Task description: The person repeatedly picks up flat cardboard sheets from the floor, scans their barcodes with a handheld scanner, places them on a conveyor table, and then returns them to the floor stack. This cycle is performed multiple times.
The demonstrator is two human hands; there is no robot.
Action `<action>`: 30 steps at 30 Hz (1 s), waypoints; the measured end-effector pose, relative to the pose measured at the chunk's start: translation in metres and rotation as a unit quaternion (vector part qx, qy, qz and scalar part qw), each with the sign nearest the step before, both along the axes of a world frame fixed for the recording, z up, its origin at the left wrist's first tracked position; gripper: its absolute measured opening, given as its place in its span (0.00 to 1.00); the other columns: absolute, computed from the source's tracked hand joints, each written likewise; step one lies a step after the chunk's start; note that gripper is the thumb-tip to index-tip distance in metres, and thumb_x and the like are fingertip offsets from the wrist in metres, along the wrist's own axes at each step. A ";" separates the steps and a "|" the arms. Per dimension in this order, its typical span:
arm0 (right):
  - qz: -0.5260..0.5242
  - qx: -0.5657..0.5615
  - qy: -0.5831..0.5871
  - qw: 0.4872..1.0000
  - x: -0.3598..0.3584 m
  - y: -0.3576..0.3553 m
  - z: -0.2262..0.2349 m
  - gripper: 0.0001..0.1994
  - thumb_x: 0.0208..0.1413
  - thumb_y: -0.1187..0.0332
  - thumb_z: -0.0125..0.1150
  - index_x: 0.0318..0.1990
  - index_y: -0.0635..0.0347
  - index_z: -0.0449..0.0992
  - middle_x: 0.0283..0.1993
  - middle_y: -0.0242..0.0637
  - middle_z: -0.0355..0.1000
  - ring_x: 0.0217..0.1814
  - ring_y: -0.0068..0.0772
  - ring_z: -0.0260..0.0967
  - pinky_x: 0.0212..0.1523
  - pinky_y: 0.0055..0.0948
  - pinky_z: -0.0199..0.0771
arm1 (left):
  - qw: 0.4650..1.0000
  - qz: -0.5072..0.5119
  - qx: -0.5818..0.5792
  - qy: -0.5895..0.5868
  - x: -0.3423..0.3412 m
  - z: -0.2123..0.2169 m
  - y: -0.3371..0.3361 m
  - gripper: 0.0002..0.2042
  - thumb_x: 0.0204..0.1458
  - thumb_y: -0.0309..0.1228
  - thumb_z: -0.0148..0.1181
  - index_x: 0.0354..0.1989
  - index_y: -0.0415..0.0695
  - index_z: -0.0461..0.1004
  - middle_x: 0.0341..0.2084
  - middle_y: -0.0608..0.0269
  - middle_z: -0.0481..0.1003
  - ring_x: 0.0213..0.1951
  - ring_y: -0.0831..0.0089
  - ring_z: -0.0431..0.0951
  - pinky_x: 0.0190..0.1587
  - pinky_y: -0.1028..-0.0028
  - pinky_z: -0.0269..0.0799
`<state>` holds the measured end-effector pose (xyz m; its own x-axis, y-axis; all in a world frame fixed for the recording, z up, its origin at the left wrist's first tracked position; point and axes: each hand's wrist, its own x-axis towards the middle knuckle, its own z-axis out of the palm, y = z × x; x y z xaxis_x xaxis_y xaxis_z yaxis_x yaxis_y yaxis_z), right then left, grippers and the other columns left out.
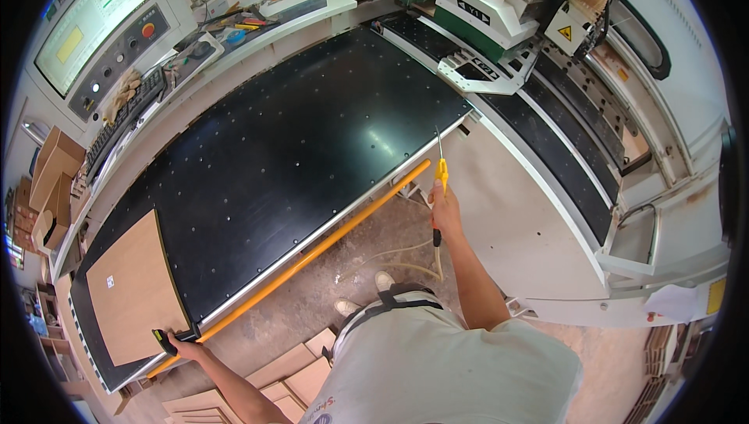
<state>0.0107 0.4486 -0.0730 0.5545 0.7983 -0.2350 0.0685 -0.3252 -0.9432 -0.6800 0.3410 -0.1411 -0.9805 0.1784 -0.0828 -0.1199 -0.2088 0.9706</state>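
My right hand (446, 213) is stretched forward and grips a yellow air blow gun (441, 173). Its thin metal nozzle points up at the right edge of the black machine table (296, 151), and a pale hose (406, 256) trails down from it to the floor. My left hand (189, 346) reaches to the lower left and holds a small black handheld device (166, 339) at the near corner of a brown wooden panel (133, 291). The panel lies flat on the left end of the table. An orange rail (312, 256) runs along the table's near edge between my hands.
A control console with a screen (90, 18) and a keyboard (125, 120) stands at the far left. The green and white machine head (499, 10) sits at the back right over black belts (562, 151). Cardboard boxes (55, 182) are on the left, and cut wooden boards (289, 381) are stacked on the floor.
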 end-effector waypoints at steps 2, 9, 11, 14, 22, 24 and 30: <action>-0.009 0.016 -0.006 1.000 0.001 0.001 -0.001 0.22 0.65 0.47 0.41 0.31 0.58 0.65 0.21 0.31 0.61 0.11 0.23 0.57 0.12 0.25 0.58 | 1.000 -0.006 0.004 0.013 -0.005 -0.002 -0.001 0.18 0.54 0.38 0.59 0.47 0.37 0.76 0.38 0.63 0.75 0.36 0.73 0.73 0.39 0.75 0.70; -0.079 0.058 -0.025 0.995 0.007 0.001 -0.010 0.22 0.65 0.47 0.43 0.35 0.59 0.66 0.22 0.32 0.63 0.14 0.24 0.60 0.13 0.28 0.62 | 1.000 0.000 0.012 0.017 0.014 0.008 0.007 0.16 0.53 0.38 0.61 0.42 0.38 0.76 0.29 0.65 0.73 0.30 0.73 0.73 0.31 0.75 0.70; -0.088 0.062 -0.012 0.994 0.007 0.004 -0.013 0.22 0.65 0.47 0.43 0.35 0.60 0.66 0.22 0.32 0.63 0.14 0.24 0.60 0.13 0.28 0.62 | 1.000 -0.002 0.013 0.020 0.008 0.008 0.002 0.15 0.53 0.39 0.61 0.41 0.38 0.76 0.29 0.65 0.73 0.29 0.73 0.73 0.31 0.75 0.70; -0.089 0.066 0.005 0.994 0.006 0.007 -0.012 0.22 0.65 0.47 0.43 0.35 0.60 0.65 0.22 0.32 0.62 0.14 0.25 0.61 0.13 0.28 0.62 | 1.000 0.000 0.006 0.012 0.001 0.008 -0.004 0.15 0.53 0.40 0.60 0.40 0.40 0.76 0.29 0.66 0.73 0.29 0.74 0.73 0.30 0.76 0.70; -0.141 0.073 -0.081 0.984 0.041 0.029 -0.035 0.22 0.66 0.50 0.42 0.43 0.63 0.69 0.22 0.36 0.71 0.14 0.25 0.61 0.16 0.28 0.60 | 0.994 -0.032 -0.104 -0.026 0.024 0.018 -0.006 0.18 0.52 0.52 0.56 0.39 0.50 0.75 0.25 0.71 0.73 0.13 0.80 0.65 0.11 0.79 0.47; -0.212 0.110 -0.119 0.964 0.060 0.041 -0.050 0.21 0.66 0.52 0.42 0.47 0.64 0.68 0.24 0.37 0.73 0.14 0.25 0.62 0.17 0.28 0.60 | 0.994 -0.034 -0.094 -0.031 0.039 0.023 0.002 0.18 0.51 0.52 0.57 0.36 0.50 0.75 0.24 0.71 0.73 0.12 0.80 0.63 0.10 0.79 0.47; -0.325 0.159 0.060 0.930 0.045 0.086 -0.100 0.18 0.66 0.58 0.45 0.52 0.64 0.65 0.33 0.42 0.76 0.25 0.32 0.71 0.26 0.29 0.72 | 0.993 -0.051 -0.101 -0.036 0.055 0.020 0.002 0.18 0.52 0.52 0.55 0.32 0.49 0.73 0.21 0.72 0.71 0.14 0.80 0.65 0.11 0.79 0.48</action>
